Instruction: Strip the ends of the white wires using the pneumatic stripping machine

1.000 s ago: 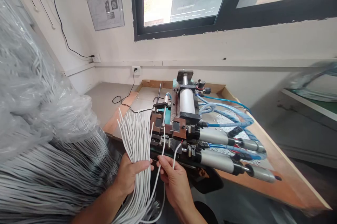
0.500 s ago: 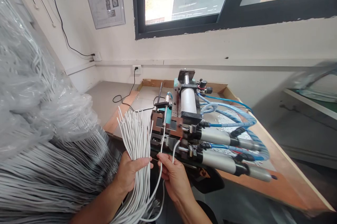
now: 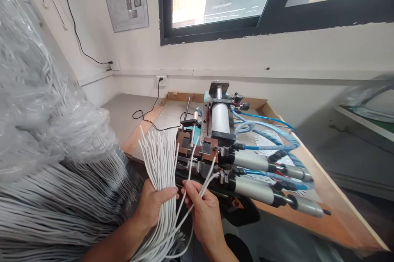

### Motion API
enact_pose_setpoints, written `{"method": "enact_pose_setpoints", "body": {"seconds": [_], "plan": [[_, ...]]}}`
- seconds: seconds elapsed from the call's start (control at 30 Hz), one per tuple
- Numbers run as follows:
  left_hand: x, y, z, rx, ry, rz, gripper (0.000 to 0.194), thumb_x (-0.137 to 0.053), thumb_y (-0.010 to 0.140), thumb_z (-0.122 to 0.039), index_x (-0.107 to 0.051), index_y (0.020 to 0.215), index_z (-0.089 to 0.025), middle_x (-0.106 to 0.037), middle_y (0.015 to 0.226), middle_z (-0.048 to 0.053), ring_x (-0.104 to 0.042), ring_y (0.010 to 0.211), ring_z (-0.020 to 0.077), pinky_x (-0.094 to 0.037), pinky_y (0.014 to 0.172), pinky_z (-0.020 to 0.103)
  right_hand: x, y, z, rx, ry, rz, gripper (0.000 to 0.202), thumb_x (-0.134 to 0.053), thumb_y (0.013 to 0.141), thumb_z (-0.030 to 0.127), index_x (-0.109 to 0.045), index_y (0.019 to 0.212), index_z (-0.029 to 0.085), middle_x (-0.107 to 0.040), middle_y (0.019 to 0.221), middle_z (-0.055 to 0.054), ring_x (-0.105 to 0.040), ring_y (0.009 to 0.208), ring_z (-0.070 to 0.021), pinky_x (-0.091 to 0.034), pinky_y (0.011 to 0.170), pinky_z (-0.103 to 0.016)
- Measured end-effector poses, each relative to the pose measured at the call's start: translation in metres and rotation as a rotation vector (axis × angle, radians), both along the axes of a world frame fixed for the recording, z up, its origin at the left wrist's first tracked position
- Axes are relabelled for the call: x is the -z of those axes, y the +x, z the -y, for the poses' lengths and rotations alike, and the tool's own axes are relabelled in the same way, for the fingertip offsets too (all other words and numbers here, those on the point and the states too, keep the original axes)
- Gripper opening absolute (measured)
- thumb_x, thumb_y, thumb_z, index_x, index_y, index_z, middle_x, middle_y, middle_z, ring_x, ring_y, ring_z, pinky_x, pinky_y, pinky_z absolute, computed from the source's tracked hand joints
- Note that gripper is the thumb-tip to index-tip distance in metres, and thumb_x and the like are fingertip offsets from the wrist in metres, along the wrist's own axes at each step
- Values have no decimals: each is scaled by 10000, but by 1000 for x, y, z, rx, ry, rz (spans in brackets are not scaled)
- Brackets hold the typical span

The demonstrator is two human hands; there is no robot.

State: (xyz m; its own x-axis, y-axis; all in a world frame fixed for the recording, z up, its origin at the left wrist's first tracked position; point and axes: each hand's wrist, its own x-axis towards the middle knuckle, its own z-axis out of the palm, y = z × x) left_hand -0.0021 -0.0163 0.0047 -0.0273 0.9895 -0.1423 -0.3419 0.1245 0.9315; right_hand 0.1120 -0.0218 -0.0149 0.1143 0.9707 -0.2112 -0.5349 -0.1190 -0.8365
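My left hand [image 3: 155, 204] is wrapped round a thick bundle of white cables [image 3: 160, 163], their cut ends fanned out upward. Beside it, my right hand [image 3: 205, 213] pinches a single white cable [image 3: 190, 167] between thumb and fingertips. That cable's tip points up in front of the jaws of a pneumatic machine [image 3: 197, 151]. A few more white cables [image 3: 206, 182] lie across my right hand between thumb and forefinger, their ends leaning right. Lower down, the cables loop between my forearms.
Silver air cylinders [image 3: 257, 190] with blue hoses [image 3: 277, 147] stick out to the right on the wooden-edged bench [image 3: 344, 221]. Large plastic-wrapped cable bundles [image 3: 61, 196] fill the left side. A black cord [image 3: 150, 110] runs to a wall socket.
The pinched cable's tip has come out of the machine's jaws, which have moved apart. The cylinder rods have shifted right. More cable ends now show over my right hand.
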Motion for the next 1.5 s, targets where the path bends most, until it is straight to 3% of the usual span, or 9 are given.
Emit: {"method": "enact_pose_setpoints", "body": {"seconds": [0.27, 0.7, 0.8, 0.97, 1.13, 1.2, 1.3, 1.4, 1.5], "plan": [[-1, -2, -1, -25, -111, -5, 98, -703, 526, -135, -669, 614, -111, -634, 529, 11, -586, 477, 145, -458, 468, 229, 18, 11, 20, -10, -128, -55, 240, -716, 610, 361, -685, 704, 143, -519, 519, 21, -370, 425, -50, -274, 409, -177], [-10, 0, 1, -53, -182, -65, 168, -749, 512, -163, -675, 661, -140, -682, 575, -22, -601, 529, 138, -504, 532, 223, 11, 9, 9, -24, -172, -104, 217, -660, 626, 354, -631, 625, 139, -428, 435, 58, -274, 346, -38, -172, 363, -183], [-9, -3, -3, -44, -217, -103, 182, -760, 488, -144, -676, 647, -170, -689, 595, -46, -601, 560, 137, -513, 550, 221, 16, 9, 1, -44, -95, 10, 229, -609, 660, 369, -627, 651, 141, -447, 469, 47, -280, 368, -48, -190, 374, -189], [-7, -3, -6, -53, -212, -86, 265, -756, 477, -104, -658, 693, -222, -687, 617, -86, -586, 585, 138, -522, 560, 234, 49, 11, 0, -95, -30, 571, 263, -507, 725, 343, -599, 544, 177, -430, 457, 46, -364, 436, -86, -297, 461, -216], [-5, 2, 2, -29, -90, -112, 223, -746, 492, -139, -630, 682, -127, -642, 567, -35, -559, 516, 131, -495, 499, 230, 85, 17, 16, -196, -73, 748, 151, -745, 439, 223, -599, 457, 189, -513, 466, -10, -502, 579, -204, -347, 558, -292], [-3, 3, 4, 16, -68, -122, 197, -725, 506, -134, -635, 681, -126, -638, 575, -19, -559, 527, 147, -493, 494, 253, 75, 22, 14, -202, -36, 768, 146, -729, 507, 280, -669, 608, 193, -613, 660, -77, -532, 751, -264, -367, 636, -320], [-1, 3, 5, 86, -3, -144, 167, -693, 528, -104, -656, 690, -124, -639, 585, -2, -550, 524, 144, -479, 503, 253, 33, 24, 2, -184, 189, 619, 242, -528, 758, 378, -695, 835, 221, -631, 837, -81, -537, 796, -226, -386, 681, -308], [-2, 3, 7, 120, 44, -147, 195, -662, 548, -77, -672, 736, -129, -652, 623, 10, -557, 554, 148, -472, 533, 256, -7, 20, -4, -201, 295, 419, 200, -579, 740, 362, -712, 764, 216, -607, 726, -38, -496, 612, -164, -371, 560, -268], [-5, 1, 7, 97, 71, -117, 182, -647, 558, -63, -676, 723, -134, -660, 642, 12, -576, 600, 156, -476, 601, 266, -15, 12, -4, -154, 196, 255, 214, -618, 708, 373, -712, 717, 181, -573, 596, -18, -430, 521, -128, -334, 494, -251]]}}
